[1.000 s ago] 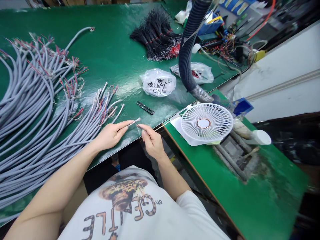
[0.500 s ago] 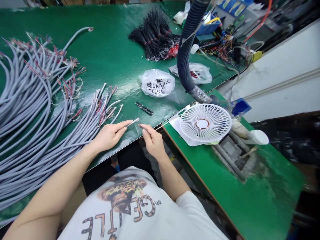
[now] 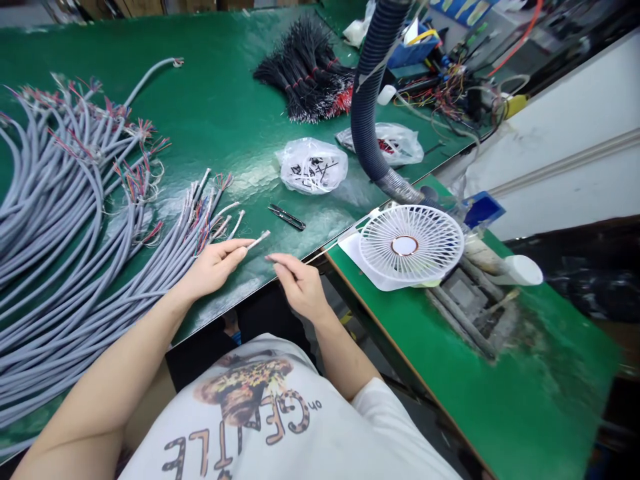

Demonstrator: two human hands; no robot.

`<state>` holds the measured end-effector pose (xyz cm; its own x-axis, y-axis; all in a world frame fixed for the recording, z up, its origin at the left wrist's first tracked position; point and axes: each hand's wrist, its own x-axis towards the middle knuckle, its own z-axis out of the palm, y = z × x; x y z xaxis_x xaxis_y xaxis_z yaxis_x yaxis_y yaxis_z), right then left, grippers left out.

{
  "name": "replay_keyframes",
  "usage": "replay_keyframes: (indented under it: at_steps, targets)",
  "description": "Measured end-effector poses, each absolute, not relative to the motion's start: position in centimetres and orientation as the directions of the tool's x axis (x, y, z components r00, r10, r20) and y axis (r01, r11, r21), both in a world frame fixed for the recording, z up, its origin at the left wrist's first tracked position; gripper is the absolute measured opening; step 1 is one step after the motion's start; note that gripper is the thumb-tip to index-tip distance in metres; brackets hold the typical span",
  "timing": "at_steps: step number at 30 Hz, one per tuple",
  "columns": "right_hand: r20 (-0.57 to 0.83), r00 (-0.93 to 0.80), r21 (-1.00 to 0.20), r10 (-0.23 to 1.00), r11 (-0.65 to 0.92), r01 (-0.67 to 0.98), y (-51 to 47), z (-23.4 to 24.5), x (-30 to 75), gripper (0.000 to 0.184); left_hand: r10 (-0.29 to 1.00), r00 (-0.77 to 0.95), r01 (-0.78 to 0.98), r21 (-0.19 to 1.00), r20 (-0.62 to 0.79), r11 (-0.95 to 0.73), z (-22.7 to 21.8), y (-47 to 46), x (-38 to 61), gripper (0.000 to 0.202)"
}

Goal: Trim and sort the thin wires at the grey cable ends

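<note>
My left hand (image 3: 216, 265) is closed around a grey cable, whose stripped, white-wrapped end (image 3: 259, 239) sticks out past the thumb and forefinger. Just to the right, my right hand (image 3: 300, 287) has its thumb and fingers drawn together, apart from that cable end. Whatever sits at its fingertips, if anything, is too small to make out. Black thread snips (image 3: 287, 217) lie on the green table beyond both hands. Left of my left hand spreads a large bundle of grey cables (image 3: 125, 293), their ends showing white wrapping or coloured wires.
Behind the snips sits a clear bag of small black parts (image 3: 315, 167), near a second bag (image 3: 395, 143). Bundled black wires (image 3: 305, 73) lie farther back. A dark ribbed hose (image 3: 365, 107) hangs down on the right, above a white fan (image 3: 411, 243) at the side bench (image 3: 450, 400).
My left hand has drawn back slightly left with the cable end. My right hand has moved a little left and down, and its fingertips now sit lower relative to the cable tip.
</note>
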<state>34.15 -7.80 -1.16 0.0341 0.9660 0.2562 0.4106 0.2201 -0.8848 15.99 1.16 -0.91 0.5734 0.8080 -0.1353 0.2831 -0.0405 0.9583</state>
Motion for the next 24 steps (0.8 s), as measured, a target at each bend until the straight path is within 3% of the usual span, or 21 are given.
replay_keyframes:
  at_steps: [4, 11, 19, 24]
  targets:
    - [0.255, 0.138, -0.889, 0.957, 0.176, 0.422, -7.1, -2.5, 34.7, 0.027, 0.771, 0.595, 0.143, 0.974, -0.226, 0.175, -0.6, 1.4, 15.5, 0.053]
    - [0.235, 0.126, -0.897, 0.964, 0.165, 0.411, -6.6, -3.1, 34.3, 0.028, 0.743, 0.610, 0.135, 0.960, -0.277, 0.247, 0.0, 1.2, 15.8, 0.055]
    - [0.213, 0.125, -0.918, 0.969, 0.154, 0.366, -6.4, -3.2, 34.3, 0.027, 0.752, 0.612, 0.166, 0.970, -0.243, 0.179, 0.0, 1.2, 16.0, 0.054]
    - [0.191, 0.108, -0.933, 0.976, 0.146, 0.329, -6.2, -2.8, 34.1, 0.025, 0.750, 0.633, 0.247, 0.968, -0.192, 0.039, -0.7, 1.1, 16.0, 0.047]
